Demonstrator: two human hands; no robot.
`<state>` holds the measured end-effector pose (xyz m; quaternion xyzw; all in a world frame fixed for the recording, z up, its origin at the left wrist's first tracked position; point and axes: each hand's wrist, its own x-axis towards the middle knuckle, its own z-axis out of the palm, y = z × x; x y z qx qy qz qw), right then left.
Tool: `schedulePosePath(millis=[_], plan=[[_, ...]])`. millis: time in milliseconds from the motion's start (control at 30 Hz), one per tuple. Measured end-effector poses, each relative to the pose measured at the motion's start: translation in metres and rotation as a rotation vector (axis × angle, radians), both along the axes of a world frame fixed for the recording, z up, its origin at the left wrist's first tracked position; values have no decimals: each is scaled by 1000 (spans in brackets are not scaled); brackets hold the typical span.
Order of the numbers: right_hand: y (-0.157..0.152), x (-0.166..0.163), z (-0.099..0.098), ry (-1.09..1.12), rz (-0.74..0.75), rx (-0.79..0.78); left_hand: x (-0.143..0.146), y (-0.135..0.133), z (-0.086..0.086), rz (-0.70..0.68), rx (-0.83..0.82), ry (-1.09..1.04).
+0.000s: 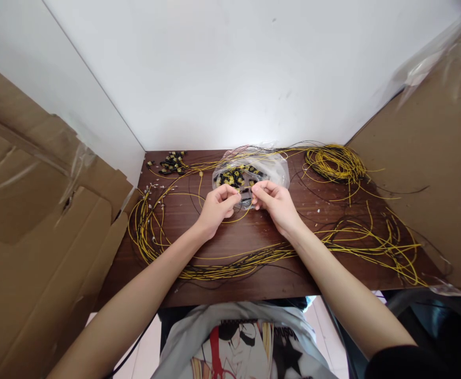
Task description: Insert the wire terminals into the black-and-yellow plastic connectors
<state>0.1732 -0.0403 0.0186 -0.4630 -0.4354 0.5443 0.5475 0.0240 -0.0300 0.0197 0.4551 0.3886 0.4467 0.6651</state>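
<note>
Above the middle of the table, my left hand (217, 209) and my right hand (277, 205) face each other with fingertips a short gap apart. Thumb and fingers of the right are pinched on a yellow wire (241, 218), which curves down and left beneath the left hand. My left hand is pinched too, but what lies in its fingertips is too small to make out. Just behind the hands, a clear plastic bag (280, 167) lies spread with several small black and yellow parts (233, 177) on it.
Yellow and black wires form a long bundle (230, 269) along the front and left of the brown table (230, 295). A coil (335, 164) lies back right; more black-yellow parts (172, 163) sit back left. Cardboard (37, 226) flanks the left, another cardboard panel (423, 173) the right.
</note>
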Motion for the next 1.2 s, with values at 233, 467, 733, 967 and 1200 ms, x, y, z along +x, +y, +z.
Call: schedulePosePath(millis=[233,467,733,967,1200], plan=[[1,2,-1,39,-55,12,0,0,1,16,-14,-30],[-1,1,-3,-201,16,112,0,0,1,21,0,3],[-1,1,-5,-263,99,145,-3,1,-2,-33,41,18],[-1,0,-5,-293,124,151,-4,2,-5,-25,46,13],[0,-2,-8,-325,130,156,-2,1,-3,-5,17,-10]])
